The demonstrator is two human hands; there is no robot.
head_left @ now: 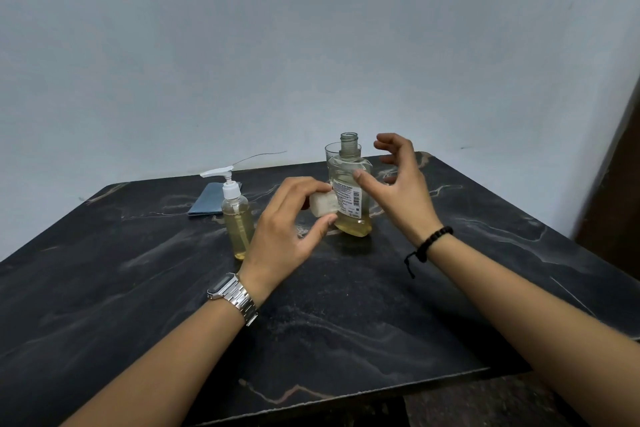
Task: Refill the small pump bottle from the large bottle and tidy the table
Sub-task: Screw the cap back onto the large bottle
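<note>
Silver metal watch [232, 298] on left wrist; black bead bracelet [429, 243] on right.

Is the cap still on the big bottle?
No, the big bottle stands with its threaded neck bare, and the left hand holds a white cap beside it.

One head-worn wide-angle view, close over the worktop [346, 305]. Faces forward and down. Far wall [311, 28] fills the top half.

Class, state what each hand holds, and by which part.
Left hand pinches the white cap by its sides. Right hand is open beside the large bottle, holding nothing.
</note>
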